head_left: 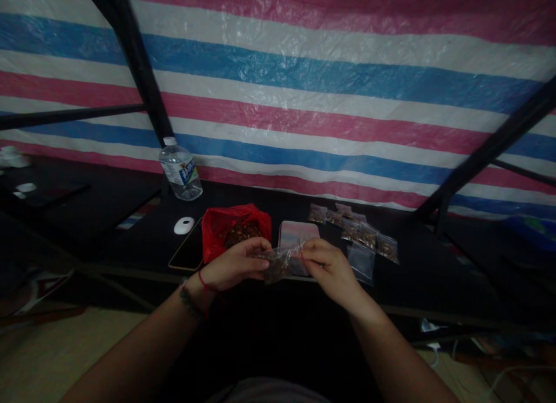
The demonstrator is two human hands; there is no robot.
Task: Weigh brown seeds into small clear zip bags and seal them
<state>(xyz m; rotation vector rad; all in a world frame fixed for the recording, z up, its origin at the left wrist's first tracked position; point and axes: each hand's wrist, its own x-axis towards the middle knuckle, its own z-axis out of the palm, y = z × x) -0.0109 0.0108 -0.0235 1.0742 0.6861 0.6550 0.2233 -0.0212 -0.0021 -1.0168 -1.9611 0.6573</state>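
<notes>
A small clear zip bag (278,266) with brown bits in its lower end is stretched between my two hands over the table's front edge. My left hand (240,263) pinches the filled end. At the bag's mouth, the fingers of my right hand (326,263) are closed on the plastic near its red line. Just behind my left hand sits an open red plastic bag (214,232) holding brown dried pieces (241,231). A flat pale device (292,234), perhaps a small scale, lies behind the held bag, partly covered by it.
Several filled zip bags (365,235) lie right of the device, with a flat clear bag (361,265) in front. On the left are a phone (185,253), a white mouse-like object (183,225) and a plastic bottle (181,172). Black metal posts (141,73) flank a striped sheet (304,90).
</notes>
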